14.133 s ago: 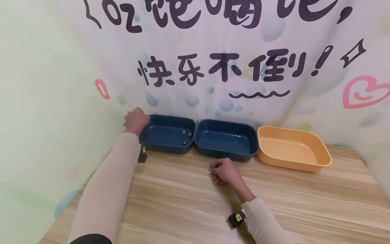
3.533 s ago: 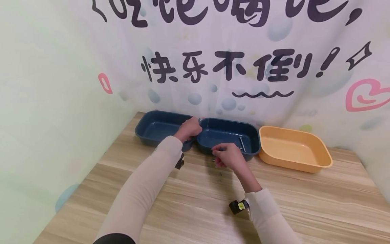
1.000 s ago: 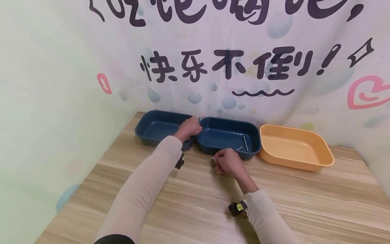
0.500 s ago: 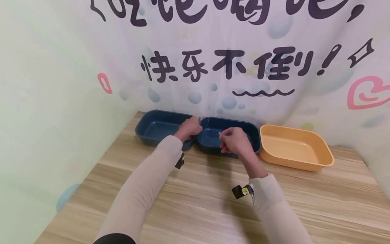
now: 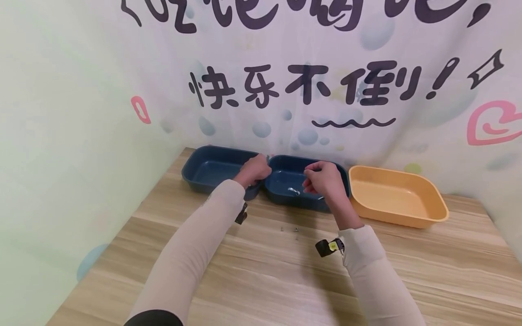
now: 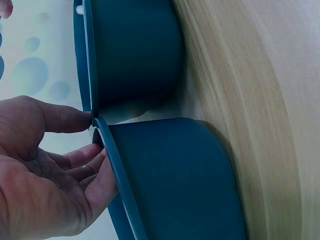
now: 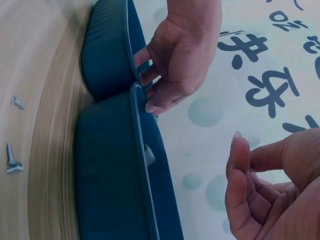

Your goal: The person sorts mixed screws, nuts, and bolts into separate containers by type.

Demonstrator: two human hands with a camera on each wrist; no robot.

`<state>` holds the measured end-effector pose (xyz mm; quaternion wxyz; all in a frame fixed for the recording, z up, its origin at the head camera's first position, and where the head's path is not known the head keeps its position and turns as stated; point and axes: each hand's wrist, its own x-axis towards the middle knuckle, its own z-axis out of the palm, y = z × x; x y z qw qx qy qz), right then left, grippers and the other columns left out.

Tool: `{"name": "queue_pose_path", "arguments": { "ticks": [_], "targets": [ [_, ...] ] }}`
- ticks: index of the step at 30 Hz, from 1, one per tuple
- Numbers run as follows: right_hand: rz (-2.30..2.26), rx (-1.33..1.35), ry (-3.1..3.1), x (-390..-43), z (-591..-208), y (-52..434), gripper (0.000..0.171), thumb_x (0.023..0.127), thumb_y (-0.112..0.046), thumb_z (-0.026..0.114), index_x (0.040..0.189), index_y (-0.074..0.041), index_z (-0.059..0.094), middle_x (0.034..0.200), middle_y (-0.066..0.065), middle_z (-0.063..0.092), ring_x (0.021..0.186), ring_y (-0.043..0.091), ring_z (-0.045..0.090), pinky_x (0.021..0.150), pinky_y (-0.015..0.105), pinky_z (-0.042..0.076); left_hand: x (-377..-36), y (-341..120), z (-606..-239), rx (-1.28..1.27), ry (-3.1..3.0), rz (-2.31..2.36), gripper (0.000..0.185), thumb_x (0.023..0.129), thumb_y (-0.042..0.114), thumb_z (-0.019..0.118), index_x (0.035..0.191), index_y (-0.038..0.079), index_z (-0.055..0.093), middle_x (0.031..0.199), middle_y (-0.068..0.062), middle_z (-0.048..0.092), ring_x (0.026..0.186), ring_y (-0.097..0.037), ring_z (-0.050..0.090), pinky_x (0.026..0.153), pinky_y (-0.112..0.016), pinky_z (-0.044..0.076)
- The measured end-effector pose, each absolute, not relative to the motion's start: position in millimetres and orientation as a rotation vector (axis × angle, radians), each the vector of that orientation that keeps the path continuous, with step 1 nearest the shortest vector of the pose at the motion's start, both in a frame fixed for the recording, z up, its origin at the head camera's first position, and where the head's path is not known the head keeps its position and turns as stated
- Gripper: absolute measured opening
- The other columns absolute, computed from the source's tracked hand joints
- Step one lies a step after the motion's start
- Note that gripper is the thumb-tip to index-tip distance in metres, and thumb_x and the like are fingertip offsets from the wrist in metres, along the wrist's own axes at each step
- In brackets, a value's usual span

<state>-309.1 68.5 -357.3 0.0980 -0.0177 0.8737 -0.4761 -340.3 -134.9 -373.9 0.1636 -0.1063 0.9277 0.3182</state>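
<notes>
Fingers of the right hand (image 5: 326,181) hang loosely curled, holding nothing, above the middle blue tray (image 5: 285,174), where a screw (image 5: 292,190) lies; the left hand (image 5: 253,170) grips the trays' adjoining rims.

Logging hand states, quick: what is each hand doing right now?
Left hand: fingers curled over the rims where the two blue trays meet.
Right hand: open, holding nothing, above the middle blue tray.
</notes>
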Motion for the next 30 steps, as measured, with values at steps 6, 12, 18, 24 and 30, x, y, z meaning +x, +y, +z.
{"name": "queue_pose_path", "arguments": {
  "ticks": [6, 12, 18, 24, 30],
  "targets": [
    [-1.402, -0.054, 2.581, -308.1, -358.2, 72.5, 0.024, 0.100, -0.025, 0.055, 0.112, -0.005, 0.061, 0.082, 0.013, 0.067, 0.075, 0.031, 0.070, 0.064, 0.027, 0.057, -341.9, -132.7, -377.0, -0.320, 2.663, 0.890, 0.024, 0.097, 0.015, 0.047, 0.119, 0.005, 0.050, 0.106, -0.012, 0.056, 0.094, -0.028, 0.058, 0.072, -0.036, 0.057],
    [-1.391, -0.048, 2.569, -307.1, -359.1, 73.4, 0.025, 0.100, -0.025, 0.054, 0.112, -0.005, 0.062, 0.084, 0.014, 0.067, 0.082, 0.036, 0.069, 0.065, 0.027, 0.056, -341.2, -132.9, -377.8, -0.329, 2.658, 0.906, 0.024, 0.097, 0.015, 0.048, 0.118, 0.004, 0.051, 0.106, -0.013, 0.057, 0.093, -0.028, 0.058, 0.071, -0.037, 0.057],
    [-1.402, -0.063, 2.571, -308.5, -358.1, 75.9, 0.025, 0.100, -0.025, 0.055, 0.110, -0.004, 0.063, 0.083, 0.013, 0.067, 0.078, 0.032, 0.069, 0.066, 0.030, 0.057, -338.9, -133.7, -375.8, -0.310, 2.651, 0.925, 0.019, 0.097, 0.015, 0.047, 0.112, 0.004, 0.052, 0.102, -0.012, 0.056, 0.091, -0.028, 0.058, 0.070, -0.038, 0.057],
    [-1.402, -0.053, 2.538, -320.1, -348.8, 79.2, 0.025, 0.100, -0.026, 0.055, 0.110, -0.004, 0.061, 0.086, 0.013, 0.067, 0.077, 0.029, 0.070, 0.071, 0.034, 0.058, -338.8, -135.0, -375.5, -0.292, 2.675, 0.924, 0.013, 0.096, 0.013, 0.045, 0.101, 0.004, 0.053, 0.091, -0.010, 0.051, 0.085, -0.028, 0.058, 0.071, -0.041, 0.058],
    [-1.327, -0.043, 2.589, -338.4, -324.1, 89.7, 0.030, 0.098, -0.027, 0.057, 0.117, -0.002, 0.059, 0.094, 0.014, 0.064, 0.076, 0.024, 0.066, 0.067, 0.027, 0.055, -334.3, -138.8, -378.9, -0.325, 2.706, 0.902, 0.030, 0.095, 0.018, 0.047, 0.121, 0.003, 0.045, 0.096, -0.011, 0.052, 0.083, -0.030, 0.060, 0.071, -0.041, 0.056]
  ]
}}
